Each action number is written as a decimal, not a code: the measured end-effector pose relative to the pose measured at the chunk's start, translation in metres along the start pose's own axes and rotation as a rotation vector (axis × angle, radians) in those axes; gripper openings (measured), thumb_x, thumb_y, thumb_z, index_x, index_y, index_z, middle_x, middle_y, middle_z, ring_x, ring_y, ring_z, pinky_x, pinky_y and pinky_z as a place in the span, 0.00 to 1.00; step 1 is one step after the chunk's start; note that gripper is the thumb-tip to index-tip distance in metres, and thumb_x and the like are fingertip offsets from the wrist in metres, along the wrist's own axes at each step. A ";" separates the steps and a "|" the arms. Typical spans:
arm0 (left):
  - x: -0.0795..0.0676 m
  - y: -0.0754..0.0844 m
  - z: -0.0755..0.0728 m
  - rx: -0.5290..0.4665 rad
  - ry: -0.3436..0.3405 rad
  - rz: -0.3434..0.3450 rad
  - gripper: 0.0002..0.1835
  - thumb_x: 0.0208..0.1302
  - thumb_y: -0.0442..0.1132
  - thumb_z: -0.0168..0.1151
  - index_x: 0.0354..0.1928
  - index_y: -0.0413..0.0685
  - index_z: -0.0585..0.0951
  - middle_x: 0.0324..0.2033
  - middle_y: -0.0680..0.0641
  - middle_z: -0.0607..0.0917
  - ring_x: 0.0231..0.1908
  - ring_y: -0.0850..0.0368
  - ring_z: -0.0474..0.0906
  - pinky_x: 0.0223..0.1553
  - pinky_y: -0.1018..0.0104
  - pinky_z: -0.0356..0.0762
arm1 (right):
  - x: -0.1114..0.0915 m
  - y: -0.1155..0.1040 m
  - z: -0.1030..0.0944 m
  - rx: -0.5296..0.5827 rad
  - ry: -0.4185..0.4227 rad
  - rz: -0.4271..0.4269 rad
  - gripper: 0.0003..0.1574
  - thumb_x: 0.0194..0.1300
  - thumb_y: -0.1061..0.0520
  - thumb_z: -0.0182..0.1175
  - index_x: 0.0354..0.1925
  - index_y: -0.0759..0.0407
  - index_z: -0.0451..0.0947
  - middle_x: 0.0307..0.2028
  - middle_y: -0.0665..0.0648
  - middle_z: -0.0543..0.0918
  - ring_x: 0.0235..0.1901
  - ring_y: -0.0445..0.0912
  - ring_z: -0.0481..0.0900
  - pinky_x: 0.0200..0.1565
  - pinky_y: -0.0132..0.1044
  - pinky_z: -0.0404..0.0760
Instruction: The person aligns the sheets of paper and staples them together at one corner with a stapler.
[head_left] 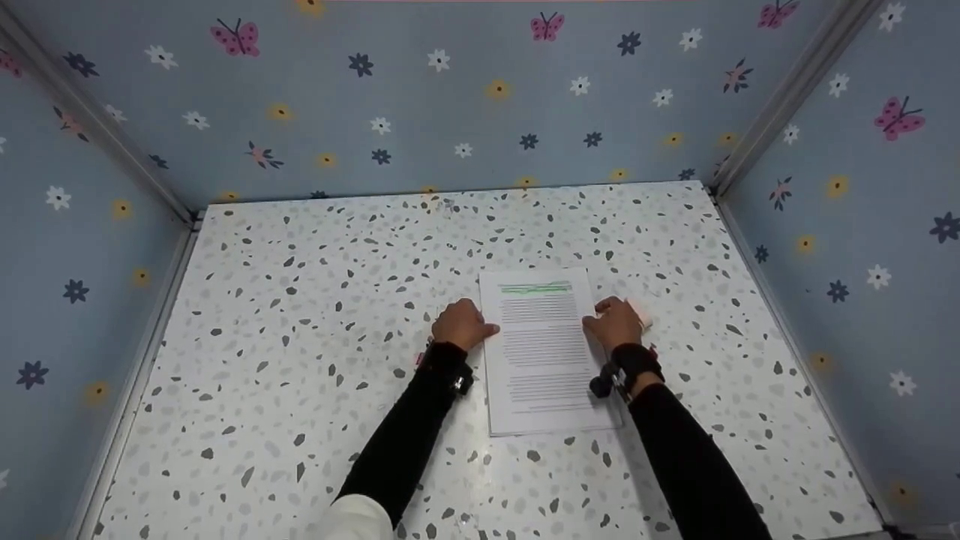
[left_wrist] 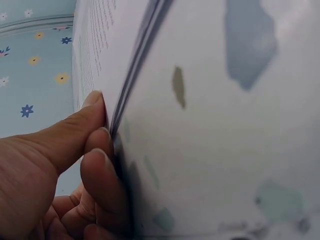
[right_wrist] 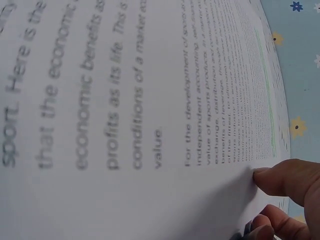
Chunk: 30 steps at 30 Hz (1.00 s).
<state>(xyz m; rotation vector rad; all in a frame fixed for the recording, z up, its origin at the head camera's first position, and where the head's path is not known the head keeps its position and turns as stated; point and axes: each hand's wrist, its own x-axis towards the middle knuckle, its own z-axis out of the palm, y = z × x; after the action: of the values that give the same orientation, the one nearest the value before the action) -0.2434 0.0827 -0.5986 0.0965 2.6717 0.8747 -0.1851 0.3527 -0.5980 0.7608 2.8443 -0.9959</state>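
A stack of printed paper [head_left: 544, 352] lies upright to me on the table, its top lines marked in green. My left hand [head_left: 461, 326] pinches the stack's left edge, the thumb on the printed face. In the left wrist view, the left fingers [left_wrist: 102, 180] are curled at the edge, where several sheet layers show. On the opposite side, my right hand [head_left: 616, 324] pinches the right edge, thumb [right_wrist: 275, 177] on the margin and fingers curled below it. A small pale pink object [head_left: 640, 311], partly hidden, lies beside the right hand.
The white speckled table [head_left: 315, 300] carries the paper right of its middle. Blue flowered panels [head_left: 465, 97] rise at the back and both sides, with grey posts [head_left: 787, 97] at the corners. Both wrists wear black straps [head_left: 637, 361] with small cameras.
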 end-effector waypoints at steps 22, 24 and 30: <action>0.000 -0.003 -0.005 -0.061 -0.012 -0.001 0.17 0.55 0.52 0.77 0.25 0.47 0.83 0.22 0.50 0.83 0.22 0.55 0.77 0.25 0.60 0.72 | -0.001 -0.005 0.000 -0.044 0.010 -0.014 0.20 0.63 0.55 0.65 0.49 0.68 0.79 0.43 0.66 0.86 0.41 0.59 0.81 0.48 0.53 0.76; 0.001 -0.005 -0.008 -0.090 -0.046 -0.015 0.19 0.59 0.53 0.75 0.21 0.48 0.82 0.17 0.51 0.82 0.18 0.56 0.75 0.22 0.62 0.69 | -0.001 -0.005 0.000 -0.056 0.012 -0.024 0.20 0.63 0.54 0.64 0.48 0.68 0.79 0.43 0.66 0.86 0.40 0.59 0.80 0.47 0.53 0.76; 0.004 -0.016 -0.020 -0.280 -0.124 -0.084 0.23 0.72 0.53 0.63 0.25 0.42 0.86 0.20 0.47 0.86 0.18 0.58 0.80 0.22 0.67 0.74 | -0.003 -0.006 -0.007 -0.002 -0.024 0.023 0.24 0.67 0.51 0.61 0.52 0.69 0.78 0.49 0.69 0.83 0.47 0.61 0.80 0.52 0.53 0.75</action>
<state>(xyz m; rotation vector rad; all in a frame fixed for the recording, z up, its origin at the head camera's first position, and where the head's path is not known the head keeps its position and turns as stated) -0.2531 0.0596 -0.5942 -0.0268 2.3956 1.1638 -0.1844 0.3513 -0.5888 0.7738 2.8089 -0.9923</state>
